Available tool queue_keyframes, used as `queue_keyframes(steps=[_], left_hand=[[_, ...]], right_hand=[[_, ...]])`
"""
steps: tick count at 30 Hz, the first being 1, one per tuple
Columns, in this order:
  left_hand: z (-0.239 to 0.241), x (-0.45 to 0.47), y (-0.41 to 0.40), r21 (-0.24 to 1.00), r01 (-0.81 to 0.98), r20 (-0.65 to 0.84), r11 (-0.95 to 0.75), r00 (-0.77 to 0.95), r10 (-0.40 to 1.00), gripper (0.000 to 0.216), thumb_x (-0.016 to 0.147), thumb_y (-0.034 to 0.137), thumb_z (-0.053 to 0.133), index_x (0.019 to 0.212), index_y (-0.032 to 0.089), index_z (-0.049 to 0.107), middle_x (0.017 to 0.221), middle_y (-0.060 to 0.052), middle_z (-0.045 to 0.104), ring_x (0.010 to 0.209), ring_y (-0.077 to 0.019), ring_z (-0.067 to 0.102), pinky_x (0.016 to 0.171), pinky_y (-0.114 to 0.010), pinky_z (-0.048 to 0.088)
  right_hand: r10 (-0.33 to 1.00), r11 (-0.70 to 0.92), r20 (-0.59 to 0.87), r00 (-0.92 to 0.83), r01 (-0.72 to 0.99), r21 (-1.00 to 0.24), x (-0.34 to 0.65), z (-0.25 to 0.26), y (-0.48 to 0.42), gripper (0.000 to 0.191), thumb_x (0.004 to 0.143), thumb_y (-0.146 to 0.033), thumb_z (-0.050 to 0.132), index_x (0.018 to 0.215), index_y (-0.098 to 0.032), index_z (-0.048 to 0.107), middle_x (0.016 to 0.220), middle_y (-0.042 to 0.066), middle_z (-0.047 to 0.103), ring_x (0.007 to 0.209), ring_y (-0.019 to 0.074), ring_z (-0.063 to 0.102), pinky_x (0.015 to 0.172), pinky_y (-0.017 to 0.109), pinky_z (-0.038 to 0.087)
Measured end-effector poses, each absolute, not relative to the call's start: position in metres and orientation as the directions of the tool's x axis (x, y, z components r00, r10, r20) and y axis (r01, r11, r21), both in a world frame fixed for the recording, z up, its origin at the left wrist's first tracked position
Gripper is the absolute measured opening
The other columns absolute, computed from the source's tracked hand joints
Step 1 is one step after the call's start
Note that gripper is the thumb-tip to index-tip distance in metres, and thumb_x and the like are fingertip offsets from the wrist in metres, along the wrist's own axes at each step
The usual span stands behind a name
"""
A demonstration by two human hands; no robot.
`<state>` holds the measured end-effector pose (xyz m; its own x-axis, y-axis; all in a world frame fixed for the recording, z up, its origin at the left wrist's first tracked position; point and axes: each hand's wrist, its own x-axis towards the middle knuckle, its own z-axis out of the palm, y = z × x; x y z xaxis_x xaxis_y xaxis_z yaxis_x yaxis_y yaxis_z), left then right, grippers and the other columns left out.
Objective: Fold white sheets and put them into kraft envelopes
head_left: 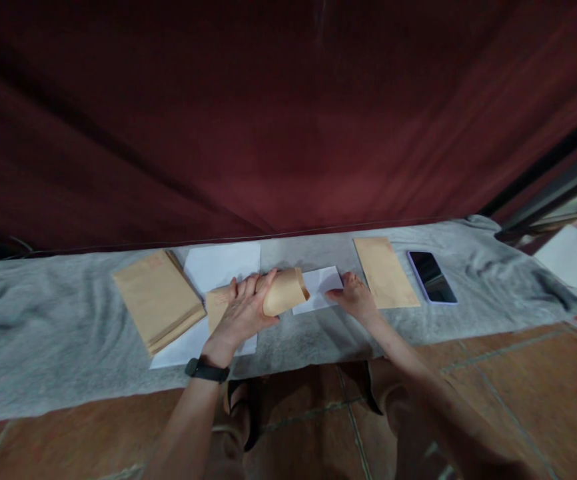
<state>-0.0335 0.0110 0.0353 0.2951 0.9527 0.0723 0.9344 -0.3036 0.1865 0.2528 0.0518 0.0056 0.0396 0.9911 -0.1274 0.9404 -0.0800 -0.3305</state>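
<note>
I can make out no word or number anywhere in front of me. A faint reddish print sits at the far end of the stack of brown envelopes [158,301] and on the curled envelope [284,291] I hold, but both are too blurred to read. The phone [432,277] has a dark screen.

A dark red curtain [288,113] hangs behind a grey cloth [43,347] spread on the terracotta-tiled floor [518,373].
</note>
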Motion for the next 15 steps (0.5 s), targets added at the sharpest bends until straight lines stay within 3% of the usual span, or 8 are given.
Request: queue_keyframes(steps=[3,8,12,15], left_hand=[[0.035,-0.034,0.011,0.193,0.931,0.083,-0.31,0.3,0.95,0.111,0.07,0.036,0.078,0.161,0.028,0.014,0.143,-0.015,0.048,0.138,-0.0371,0.043,0.121,-0.065,0.014],[0.034,-0.035,0.01,0.193,0.929,0.094,-0.316,0.303,0.948,0.113,0.07,0.036,0.079,0.161,0.029,0.012,0.143,-0.014,0.048,0.137,-0.0371,0.043,0.121,-0.065,0.014],[0.032,-0.035,0.011,0.182,0.926,0.113,-0.33,0.314,0.943,0.115,0.07,0.036,0.08,0.161,0.03,0.011,0.144,-0.014,0.047,0.137,-0.0369,0.043,0.121,-0.065,0.014],[0.032,-0.035,0.012,0.181,0.931,0.122,-0.317,0.298,0.947,0.115,0.069,0.036,0.08,0.161,0.029,0.011,0.144,-0.014,0.047,0.137,-0.037,0.043,0.121,-0.065,0.014]], right_hand=[[0.989,-0.109,-0.136,0.059,0.912,-0.396,0.255,0.005,0.055,0.045,0.084,-0.04,0.072,0.116,-0.011,0.059,0.106,0.016,0.071,0.105,0.0297,0.067,0.085,0.033,0.047],[0.988,-0.061,-0.154,-0.015,0.877,-0.477,0.261,0.002,0.06,0.021,0.088,-0.034,0.065,0.099,-0.016,0.067,0.103,0.014,0.071,0.099,0.0278,0.068,0.08,0.032,0.047],[0.992,-0.094,-0.124,0.01,0.712,-0.696,0.267,-0.005,0.065,0.008,0.085,-0.028,0.066,0.087,-0.019,0.065,0.084,0.006,0.069,0.083,0.0217,0.067,0.07,0.028,0.048],[0.992,-0.124,-0.121,0.049,0.621,-0.774,0.273,-0.009,0.069,0.009,0.088,-0.028,0.058,0.088,-0.021,0.063,0.077,0.003,0.065,0.068,0.0176,0.065,0.056,0.025,0.048]])
